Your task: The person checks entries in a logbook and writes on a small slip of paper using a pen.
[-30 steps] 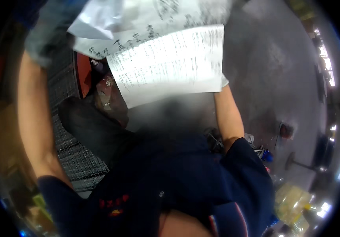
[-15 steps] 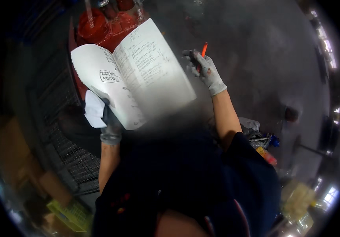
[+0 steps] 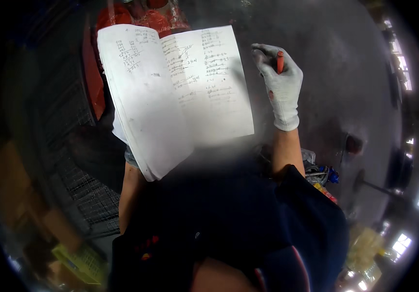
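Observation:
An open notebook [image 3: 180, 117] with handwritten lines on its pages is held up in front of me. My left hand [image 3: 130, 156] supports it from behind at the lower left; only the grey glove cuff shows, and the pages hide its fingers. A bit of white paper [image 3: 119, 129] peeks out beside the notebook's left edge. My right hand [image 3: 285, 87], in a white glove with a dark reddish stain, is right of the pages and apart from them. A red-orange pen [image 3: 280, 62] is gripped in its curled fingers.
Red plastic-wrapped items [image 3: 156, 19] stand beyond the notebook. Dark wire mesh [image 3: 92, 199] lies at lower left, near a yellow-green crate [image 3: 79, 263]. Crumpled wrappers and small items [image 3: 322, 174] lie by my right elbow. A dark reddish object [image 3: 354, 144] rests farther right.
A page has been turned, so different writing shows and the notebook covers my left hand. My right hand has moved right and rotated, still with the pen.

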Demonstrator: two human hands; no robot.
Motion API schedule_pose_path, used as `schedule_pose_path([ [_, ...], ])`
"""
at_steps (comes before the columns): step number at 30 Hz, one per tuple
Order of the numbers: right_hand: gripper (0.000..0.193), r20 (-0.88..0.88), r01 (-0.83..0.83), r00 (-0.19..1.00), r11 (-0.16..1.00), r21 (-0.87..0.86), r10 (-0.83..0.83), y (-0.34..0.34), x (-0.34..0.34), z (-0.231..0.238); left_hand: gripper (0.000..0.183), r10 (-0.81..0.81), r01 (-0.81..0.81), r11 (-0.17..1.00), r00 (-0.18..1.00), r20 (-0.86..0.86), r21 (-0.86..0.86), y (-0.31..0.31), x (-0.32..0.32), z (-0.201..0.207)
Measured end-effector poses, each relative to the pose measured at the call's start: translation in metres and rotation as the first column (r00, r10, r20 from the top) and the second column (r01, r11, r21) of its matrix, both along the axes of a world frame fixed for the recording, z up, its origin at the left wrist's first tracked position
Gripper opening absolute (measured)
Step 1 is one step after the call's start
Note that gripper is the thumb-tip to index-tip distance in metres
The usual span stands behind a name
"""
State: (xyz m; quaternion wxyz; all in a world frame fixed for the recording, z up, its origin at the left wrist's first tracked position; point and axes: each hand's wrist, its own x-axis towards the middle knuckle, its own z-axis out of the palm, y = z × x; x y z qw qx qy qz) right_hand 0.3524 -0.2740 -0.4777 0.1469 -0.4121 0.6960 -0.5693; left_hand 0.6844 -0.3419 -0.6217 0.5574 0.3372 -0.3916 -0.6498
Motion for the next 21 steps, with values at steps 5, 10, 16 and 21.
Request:
schedule_pose_path([
  [5, 0.024, 0.017, 0.001, 1.000, 0.979, 0.204, -0.005, -0.002, -0.010, -0.004, 0.054, -0.004, 0.004, 1.000, 1.000, 0.020, -0.012, 0.002, -0.003, 0.006],
  [10, 0.032, 0.044, 0.008, 0.999, 0.970, 0.242, -0.019, 0.004, -0.006, -0.028, 0.054, -0.040, 0.041, 0.999, 0.999, 0.015, -0.009, 0.000, -0.010, 0.000],
  [16, 0.045, -0.080, -0.051, 0.994, 0.972, 0.230, 0.071, 0.006, 0.008, -0.021, 0.054, -0.085, 0.086, 0.996, 0.996, 0.024, -0.022, 0.002, -0.020, 0.006],
  [21, 0.043, -0.220, -0.131, 0.972, 0.971, -0.198, 0.086, 0.020, 0.036, 0.027, 0.055, -0.167, 0.170, 0.984, 0.984, 0.066, -0.045, 0.004, -0.032, 0.019],
])
